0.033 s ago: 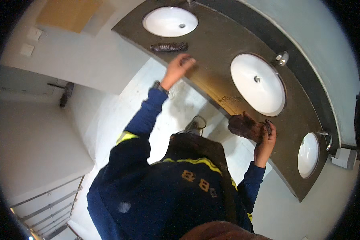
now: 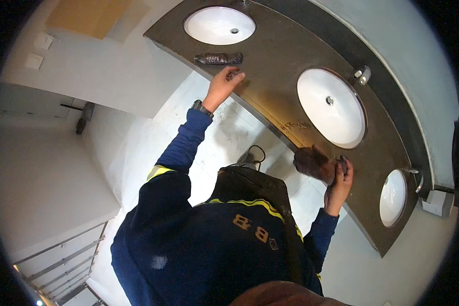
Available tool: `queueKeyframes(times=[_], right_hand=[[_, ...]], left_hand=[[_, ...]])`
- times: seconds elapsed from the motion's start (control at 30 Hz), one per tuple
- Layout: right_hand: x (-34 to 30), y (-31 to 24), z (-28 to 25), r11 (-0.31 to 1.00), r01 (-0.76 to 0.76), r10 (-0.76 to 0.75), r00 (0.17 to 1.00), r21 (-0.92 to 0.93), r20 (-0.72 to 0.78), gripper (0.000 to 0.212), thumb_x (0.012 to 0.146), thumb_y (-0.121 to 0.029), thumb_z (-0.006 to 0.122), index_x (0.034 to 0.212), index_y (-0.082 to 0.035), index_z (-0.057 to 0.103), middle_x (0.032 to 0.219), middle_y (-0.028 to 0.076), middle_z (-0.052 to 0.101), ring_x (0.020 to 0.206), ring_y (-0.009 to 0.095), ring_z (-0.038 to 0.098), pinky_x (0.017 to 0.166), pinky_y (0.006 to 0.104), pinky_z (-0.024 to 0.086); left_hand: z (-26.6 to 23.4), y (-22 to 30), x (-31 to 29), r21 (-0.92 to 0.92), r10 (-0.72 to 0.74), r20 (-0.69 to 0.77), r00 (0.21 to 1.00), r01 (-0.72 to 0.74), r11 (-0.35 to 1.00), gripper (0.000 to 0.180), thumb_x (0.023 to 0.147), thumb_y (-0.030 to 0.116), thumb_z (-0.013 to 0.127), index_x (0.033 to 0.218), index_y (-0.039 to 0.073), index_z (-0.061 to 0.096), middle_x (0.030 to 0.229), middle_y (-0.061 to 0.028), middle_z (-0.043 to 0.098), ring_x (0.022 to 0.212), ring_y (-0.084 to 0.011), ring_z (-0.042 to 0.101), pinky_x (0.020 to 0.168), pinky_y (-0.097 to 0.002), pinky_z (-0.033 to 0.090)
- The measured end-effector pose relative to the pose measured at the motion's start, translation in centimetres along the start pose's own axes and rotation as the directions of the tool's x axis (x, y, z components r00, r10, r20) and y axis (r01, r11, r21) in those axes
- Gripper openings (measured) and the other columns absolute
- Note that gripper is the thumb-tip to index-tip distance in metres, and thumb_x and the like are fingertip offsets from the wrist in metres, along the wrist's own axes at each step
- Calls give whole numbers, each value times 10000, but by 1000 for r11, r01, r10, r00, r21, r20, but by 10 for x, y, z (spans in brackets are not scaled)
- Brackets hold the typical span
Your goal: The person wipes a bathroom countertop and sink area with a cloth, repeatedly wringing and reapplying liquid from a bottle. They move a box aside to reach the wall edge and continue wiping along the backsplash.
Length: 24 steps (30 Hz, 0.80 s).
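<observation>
My left hand (image 2: pixel 225 85) is at the front edge of the dark counter (image 2: pixel 270 56), with thumb and fingers curled. A dark patch shows between them; I cannot tell whether it is a thing or shadow. Just beyond its fingertips lies a dark, shiny, ribbed, long object (image 2: pixel 219 58), flat on the counter and not held. On the right, my right hand (image 2: pixel 340 181) has its fingers wrapped round one end of a soft-looking dark brown lump (image 2: pixel 313 163), perhaps a rag or a glove. The lump overlaps the counter's front edge, near the middle basin.
White oval basins are set into the counter: one at the far left (image 2: pixel 219 25), one in the middle (image 2: pixel 329 104) and one at the right (image 2: pixel 393 198). A metal tap (image 2: pixel 362 75) stands behind the middle one. Wet dark marks (image 2: pixel 296 126) lie near the front edge.
My left hand has drawn slightly back to the left and is less blurred. My right hand keeps its grip on the brown lump. The whole view has shifted a little.
</observation>
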State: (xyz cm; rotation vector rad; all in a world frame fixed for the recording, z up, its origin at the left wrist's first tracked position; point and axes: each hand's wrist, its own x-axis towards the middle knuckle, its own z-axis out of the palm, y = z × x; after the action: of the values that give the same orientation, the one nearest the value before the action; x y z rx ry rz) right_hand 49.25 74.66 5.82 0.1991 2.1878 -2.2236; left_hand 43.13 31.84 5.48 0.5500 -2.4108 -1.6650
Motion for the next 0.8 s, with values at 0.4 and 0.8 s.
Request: queueKeyframes(times=[0.4,0.8], right_hand=[[17,-67,86,951,196,-166,976,-241,137,426,911,-126,679,1295,-6,540,1196,116,623,1091,189,600,959,314,466],[-42,-19,-62,918,-62,-46,964,-391,-261,572,886,-105,704,1405,-40,474,1258,138,614,1107,200,614,888,312,517]], left_hand=[[157,61,-50,-344,533,744,403,-453,822,665,870,399,734,1359,16,498,1252,-185,616,1099,-222,615,936,-363,499],[170,121,9,-338,286,798,530,2,941,519,924,230,670,1351,-11,499,1154,-92,668,1034,-170,643,935,-298,508]])
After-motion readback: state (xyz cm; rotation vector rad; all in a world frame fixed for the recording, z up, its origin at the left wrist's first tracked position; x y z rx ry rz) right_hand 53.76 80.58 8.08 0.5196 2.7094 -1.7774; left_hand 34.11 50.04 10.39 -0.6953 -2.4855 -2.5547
